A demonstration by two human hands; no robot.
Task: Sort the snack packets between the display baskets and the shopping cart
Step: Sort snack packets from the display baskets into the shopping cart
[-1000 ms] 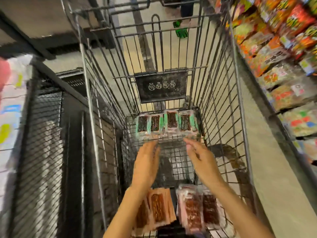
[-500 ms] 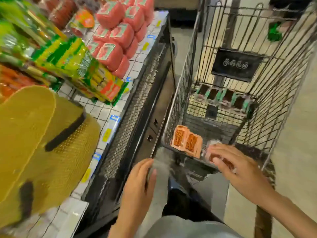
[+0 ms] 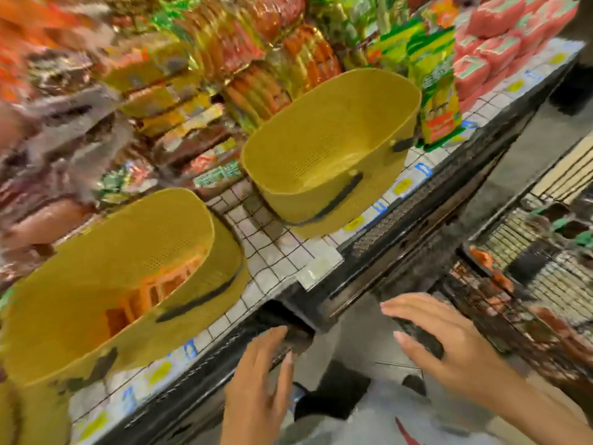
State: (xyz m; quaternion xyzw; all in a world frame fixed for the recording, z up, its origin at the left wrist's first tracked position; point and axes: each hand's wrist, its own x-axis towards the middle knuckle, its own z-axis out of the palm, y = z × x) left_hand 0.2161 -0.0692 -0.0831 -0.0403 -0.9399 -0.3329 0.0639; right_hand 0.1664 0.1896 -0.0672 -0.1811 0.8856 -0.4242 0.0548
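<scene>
- Near yellow basket (image 3: 64,300), far left on the wire shelf (image 3: 272,252): tilted toward the viewer, with orange snack packets (image 3: 144,293) lying inside. This part of the sorting appears begun.
- Far yellow basket (image 3: 288,194), centre: well apart from the first and apparently holding nothing, so probably yet to be filled. Bare shelf between the two leaves room to reach.
- Left hand (image 3: 256,390), below the shelf's front edge: fingers straight, holding nothing.
- Right hand (image 3: 449,345): fingers spread, palm down, empty, near the cart.
- Shopping cart (image 3: 519,232), far right, blurred: cart packets (image 3: 484,260) show inside, so sorting looks unfinished. Its wire side stands close beside the shelf edge.
</scene>
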